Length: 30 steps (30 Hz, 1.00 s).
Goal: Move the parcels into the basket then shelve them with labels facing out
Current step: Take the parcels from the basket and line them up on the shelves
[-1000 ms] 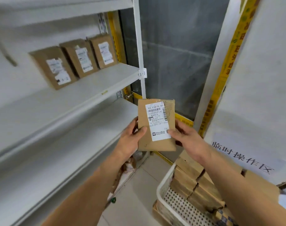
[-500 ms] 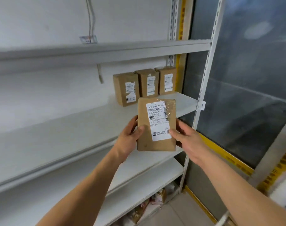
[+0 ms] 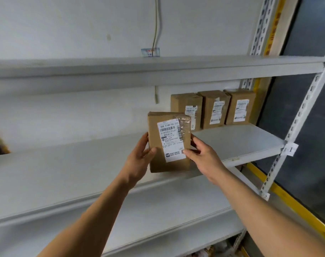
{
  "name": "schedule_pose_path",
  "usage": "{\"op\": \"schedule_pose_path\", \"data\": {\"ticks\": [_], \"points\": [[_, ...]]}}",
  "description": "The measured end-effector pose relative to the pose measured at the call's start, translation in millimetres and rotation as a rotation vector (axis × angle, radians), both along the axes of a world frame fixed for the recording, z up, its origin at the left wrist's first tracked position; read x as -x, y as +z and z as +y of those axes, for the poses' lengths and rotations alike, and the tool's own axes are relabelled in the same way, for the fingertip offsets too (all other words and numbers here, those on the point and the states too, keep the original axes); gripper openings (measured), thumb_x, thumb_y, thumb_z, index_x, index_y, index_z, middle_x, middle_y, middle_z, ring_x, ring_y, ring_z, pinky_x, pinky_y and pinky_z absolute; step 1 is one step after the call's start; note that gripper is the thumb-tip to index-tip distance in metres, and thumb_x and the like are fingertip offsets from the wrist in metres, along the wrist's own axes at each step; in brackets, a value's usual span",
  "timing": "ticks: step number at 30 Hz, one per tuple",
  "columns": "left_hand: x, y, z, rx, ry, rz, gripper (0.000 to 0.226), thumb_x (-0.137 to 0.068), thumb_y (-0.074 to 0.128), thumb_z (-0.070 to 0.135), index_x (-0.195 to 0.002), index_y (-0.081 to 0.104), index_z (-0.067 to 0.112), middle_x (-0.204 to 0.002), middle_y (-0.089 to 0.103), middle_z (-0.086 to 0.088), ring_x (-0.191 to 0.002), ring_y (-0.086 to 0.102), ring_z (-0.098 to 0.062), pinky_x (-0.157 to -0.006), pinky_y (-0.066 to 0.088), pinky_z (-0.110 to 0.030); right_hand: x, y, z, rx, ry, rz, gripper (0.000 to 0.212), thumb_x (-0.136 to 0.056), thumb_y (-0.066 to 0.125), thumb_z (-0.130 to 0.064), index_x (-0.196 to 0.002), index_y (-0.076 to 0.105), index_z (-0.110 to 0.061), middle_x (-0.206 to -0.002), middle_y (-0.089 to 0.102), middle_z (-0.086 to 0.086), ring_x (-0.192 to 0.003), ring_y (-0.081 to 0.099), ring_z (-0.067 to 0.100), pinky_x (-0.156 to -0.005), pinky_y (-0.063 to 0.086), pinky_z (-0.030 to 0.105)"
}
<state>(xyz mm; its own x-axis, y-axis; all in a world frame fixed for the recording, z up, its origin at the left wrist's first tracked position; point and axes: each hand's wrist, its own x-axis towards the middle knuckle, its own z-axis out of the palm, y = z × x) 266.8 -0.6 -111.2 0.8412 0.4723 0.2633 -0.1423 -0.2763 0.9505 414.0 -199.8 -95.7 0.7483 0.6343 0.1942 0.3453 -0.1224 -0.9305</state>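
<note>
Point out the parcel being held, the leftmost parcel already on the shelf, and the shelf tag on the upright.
held parcel (image 3: 154, 154): head view, bare cardboard left of its label.
leftmost shelved parcel (image 3: 184, 102): head view, upper front face.
shelf tag (image 3: 290, 149): head view, middle of the white tag.

The parcel (image 3: 169, 141) is showing plain brown cardboard, its white label (image 3: 172, 140) carrying black barcode stripes and black print, with a strip of clear glossy tape (image 3: 185, 125) shining along the label's right side. The 3 shelved parcels (image 3: 212, 109) are showing the same brown, each wearing a white label with black print. The shelf (image 3: 237, 141) is looking pale grey-white, the wall (image 3: 84, 25) off-white, and the floor strip (image 3: 287, 203) is glowing yellow.
</note>
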Motion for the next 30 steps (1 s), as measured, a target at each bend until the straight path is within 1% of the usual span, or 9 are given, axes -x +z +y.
{"op": "schedule_pose_path", "data": {"ticks": [3, 6, 8, 10, 12, 15, 19, 26, 30], "points": [[-19.0, -5.7, 24.1, 0.003, 0.061, 0.020, 0.061, -0.101, 0.062, 0.035, -0.157, 0.040, 0.048, -0.149, 0.062, 0.011, -0.135, 0.062, -0.023, -0.115, 0.047, -0.058, -28.0, -6.3, 34.1, 0.015, 0.031, -0.003, 0.060, -0.101, 0.070, -0.017, -0.154, 0.050, -0.037, -0.139, 0.067, -0.018, -0.114, 0.064, -0.013, -0.110, 0.051, 0.027], [-41.3, -12.2, 42.9, 0.031, 0.114, 0.033, 0.061, -0.108, 0.057, 0.016, -0.158, 0.039, 0.046, -0.141, 0.068, 0.007, -0.130, 0.065, -0.026, -0.113, 0.048, -0.058, -56.5, -9.1, 62.7, 0.027, 0.057, -0.011, 0.056, -0.102, 0.069, -0.017, -0.154, 0.052, -0.030, -0.143, 0.063, -0.015, -0.110, 0.061, -0.016, -0.104, 0.051, 0.018], [-56.5, -13.3, 52.3, 0.030, 0.147, 0.041, 0.065, -0.107, 0.056, 0.012, -0.157, 0.039, 0.049, -0.141, 0.068, 0.007, -0.129, 0.066, -0.026, -0.111, 0.050, -0.058, -72.8, -9.0, 79.0, 0.047, 0.052, -0.026, 0.056, -0.103, 0.068, -0.016, -0.156, 0.049, -0.024, -0.141, 0.059, -0.013, -0.119, 0.056, -0.007, -0.086, 0.042, 0.001], [-71.2, -14.0, 62.0, 0.055, 0.188, 0.052, 0.069, -0.104, 0.054, 0.005, -0.155, 0.042, 0.051, -0.140, 0.069, 0.007, -0.126, 0.068, -0.026, -0.108, 0.054, -0.054, -90.6, -14.0, 95.6, 0.064, 0.042, -0.042, 0.056, -0.103, 0.067, -0.017, -0.156, 0.049, -0.022, -0.143, 0.060, -0.008, -0.130, 0.053, 0.004, -0.081, 0.037, -0.004], [-85.0, -14.7, 73.0, 0.085, 0.215, 0.057, 0.075, -0.099, 0.055, 0.000, -0.153, 0.045, 0.051, -0.138, 0.070, 0.004, -0.123, 0.070, -0.028, -0.106, 0.055, -0.052, -104.0, -16.8, 110.1, 0.090, 0.041, -0.053, 0.052, -0.104, 0.066, -0.018, -0.154, 0.051, -0.021, -0.141, 0.061, -0.008, -0.133, 0.054, 0.008, -0.090, 0.041, 0.001], [-104.4, -15.1, 89.9, 0.083, 0.197, 0.072, 0.077, -0.092, 0.056, 0.005, -0.152, 0.046, 0.052, -0.139, 0.069, 0.000, -0.122, 0.070, -0.031, -0.106, 0.054, -0.054, -119.8, -16.6, 129.4, 0.085, 0.016, -0.016, 0.046, -0.107, 0.061, -0.027, -0.152, 0.053, -0.024, -0.140, 0.066, -0.006, -0.133, 0.061, 0.015, -0.105, 0.048, 0.026], [-128.4, -12.8, 112.6, 0.076, 0.199, 0.078, 0.075, -0.094, 0.055, 0.002, -0.152, 0.047, 0.050, -0.138, 0.069, 0.002, -0.121, 0.070, -0.031, -0.098, 0.058, -0.046, -131.3, -9.1, 149.8, 0.110, -0.062, 0.009, 0.058, -0.108, 0.056, -0.041, -0.161, 0.040, -0.023, -0.153, 0.056, -0.003, -0.139, 0.054, 0.016, -0.111, 0.041, 0.028], [-155.9, -14.9, 142.6, 0.095, 0.167, 0.067, 0.075, -0.088, 0.065, 0.017, -0.148, 0.047, 0.058, -0.145, 0.061, 0.019, -0.131, 0.063, -0.027, -0.105, 0.055, -0.055, -145.8, -11.0, 181.3, 0.066, -0.151, 0.019, 0.046, -0.112, 0.048, -0.035, -0.158, 0.045, -0.031, -0.152, 0.058, -0.003, -0.136, 0.056, 0.021, -0.103, 0.042, 0.028], [-165.5, -8.5, 144.7, 0.122, 0.143, 0.041, 0.072, -0.099, 0.063, 0.001, -0.150, 0.051, 0.050, -0.142, 0.062, 0.021, -0.127, 0.066, -0.025, -0.097, 0.061, -0.049, -153.3, -14.2, 193.8, 0.067, -0.212, 0.054, 0.052, -0.113, 0.044, -0.036, -0.163, 0.035, -0.027, -0.163, 0.045, 0.000, -0.147, 0.046, 0.024, -0.113, 0.038, 0.031]]}}
